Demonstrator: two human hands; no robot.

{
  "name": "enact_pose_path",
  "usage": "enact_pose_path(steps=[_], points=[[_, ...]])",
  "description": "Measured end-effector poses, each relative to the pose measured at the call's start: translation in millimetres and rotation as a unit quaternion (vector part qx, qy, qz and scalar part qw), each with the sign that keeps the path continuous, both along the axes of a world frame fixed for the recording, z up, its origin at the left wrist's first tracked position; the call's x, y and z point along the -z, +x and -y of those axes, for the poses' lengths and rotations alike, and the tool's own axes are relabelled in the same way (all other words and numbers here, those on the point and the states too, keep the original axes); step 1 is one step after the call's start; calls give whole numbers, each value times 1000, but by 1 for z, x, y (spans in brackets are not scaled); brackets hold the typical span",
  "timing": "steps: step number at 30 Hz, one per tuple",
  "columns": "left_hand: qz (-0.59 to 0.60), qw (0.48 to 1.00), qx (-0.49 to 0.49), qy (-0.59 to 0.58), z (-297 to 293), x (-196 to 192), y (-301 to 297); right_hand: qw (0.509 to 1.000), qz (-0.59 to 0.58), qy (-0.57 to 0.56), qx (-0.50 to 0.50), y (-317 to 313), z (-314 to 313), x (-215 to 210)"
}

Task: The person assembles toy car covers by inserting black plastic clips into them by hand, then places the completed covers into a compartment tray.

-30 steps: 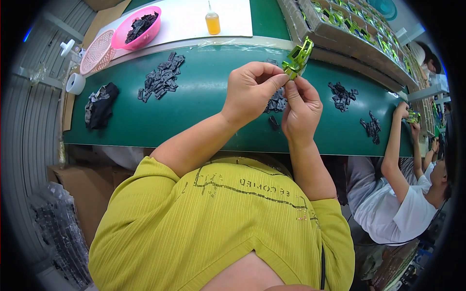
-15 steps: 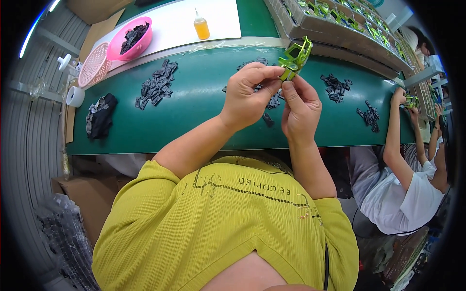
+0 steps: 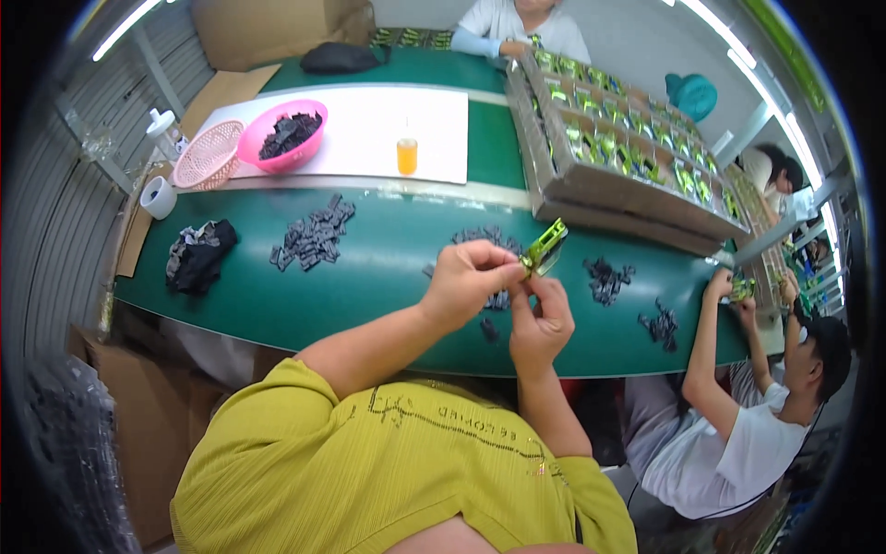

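Observation:
A shiny lime-green plastic part stands tilted up above the table, its frame-like end pointing away from me. My left hand pinches its lower end between thumb and fingers. My right hand is closed at the same lower end, fingertips pressed close to the left ones. What lies between the fingertips is hidden. Behind my hands spreads a pile of small black plastic pieces, partly covered by them. A single dark piece lies just below my hands.
More black pieces lie in a left pile and two right piles. Beyond stand a pink bowl, pink basket and bottle of orange liquid. A large carton holds green parts. Co-workers sit right and opposite; a dark cloth lies left.
The view has tilted up, showing more of the far side and a person there. The green part has turned in my fingers, and both hands still hold it.

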State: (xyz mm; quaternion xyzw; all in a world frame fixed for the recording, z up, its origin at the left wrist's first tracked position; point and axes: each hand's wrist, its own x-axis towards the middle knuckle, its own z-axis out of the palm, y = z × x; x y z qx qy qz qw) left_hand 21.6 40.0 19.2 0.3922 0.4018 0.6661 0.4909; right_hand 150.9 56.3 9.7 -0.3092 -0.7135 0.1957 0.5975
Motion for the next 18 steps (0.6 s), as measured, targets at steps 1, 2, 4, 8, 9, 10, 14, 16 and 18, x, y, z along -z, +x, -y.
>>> enact_pose_path(steps=[1,2,4,8,9,10,14,16,18], points=[[-1,1000,-4,11,1,0,-1,998,-30,-43,-34,-2,1,0],[-2,1000,-8,7,1,-1,-3,992,-59,-88,-68,-2,1,-2],[-3,1000,-12,3,6,1,-4,987,-50,-130,-77,-1,5,-2],[-58,998,-32,5,10,2,-3,835,-311,-390,-233,2,2,11],[-89,995,-39,24,11,2,-3,773,-360,-444,-276,5,1,13],[-119,991,-46,43,11,1,-4,773,-362,-442,-276,5,2,13],[-141,986,-55,76,15,3,-5,775,-386,-422,-267,-1,10,12],[-94,991,-49,78,20,-3,-1,803,-381,-382,-252,-6,15,10],[-47,995,-43,80,24,-9,5,874,-351,-265,-204,-10,20,6]])
